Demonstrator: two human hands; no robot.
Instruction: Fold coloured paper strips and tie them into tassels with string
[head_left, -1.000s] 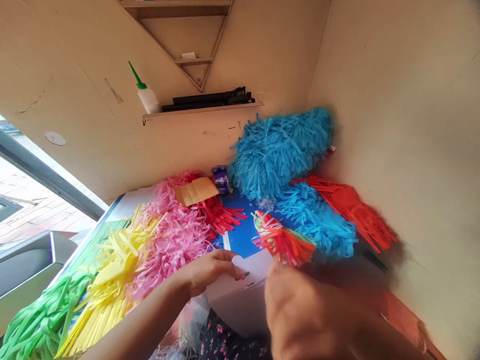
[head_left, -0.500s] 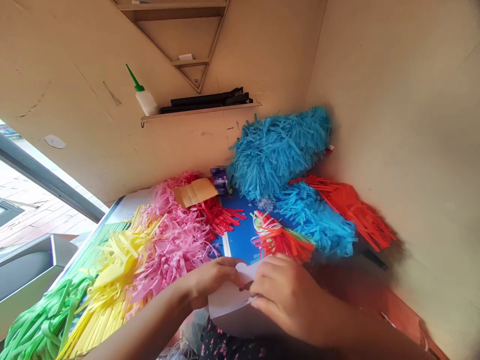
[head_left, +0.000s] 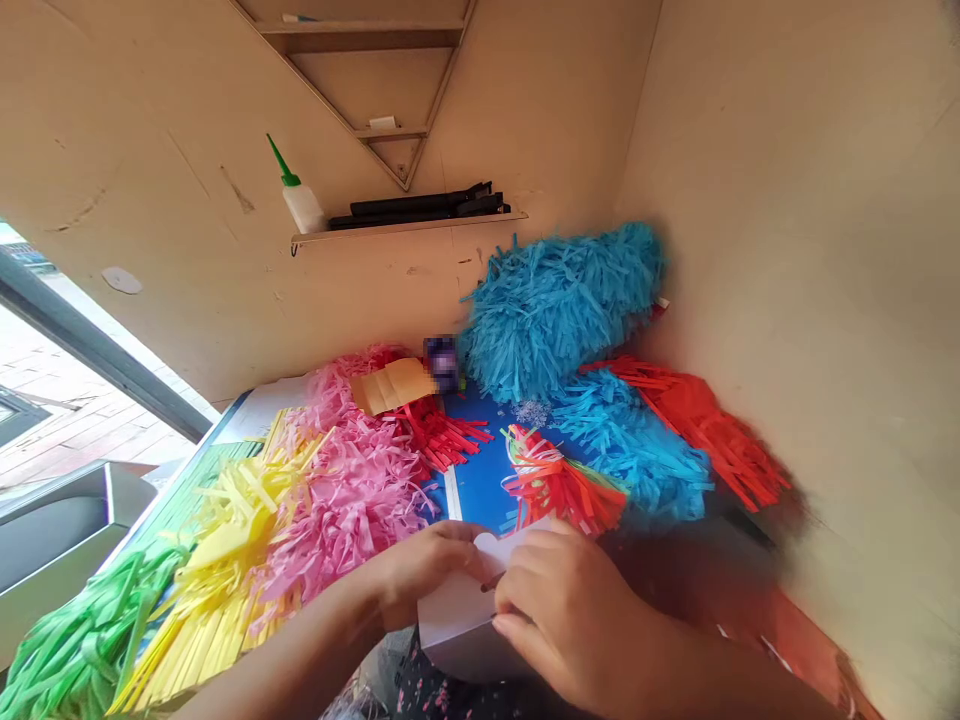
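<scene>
A white paper box [head_left: 457, 610] with a notched upper edge rests over my lap, close to my body. My left hand [head_left: 431, 565] grips its far left edge, thumb toward the middle. My right hand [head_left: 559, 595] is closed on the box's right side, its fingertips curled at the centre. Something small and dark shows between the two hands; I cannot make out what it is. Just beyond the box lies a tied bundle of orange, red, green and white paper strips [head_left: 562, 480] on the blue table [head_left: 480, 490].
Pink fringe [head_left: 352, 510], yellow strips [head_left: 225, 550] and green strips [head_left: 90, 620] cover the left side. Blue fringe [head_left: 562, 310] and red fringe [head_left: 712, 430] lie against the right wall. A brown envelope [head_left: 394, 387] sits at the back; a glue bottle [head_left: 304, 205] stands on a shelf [head_left: 420, 227].
The view has shifted slightly. My right fingers have moved a little on the box, which stays between both hands.
</scene>
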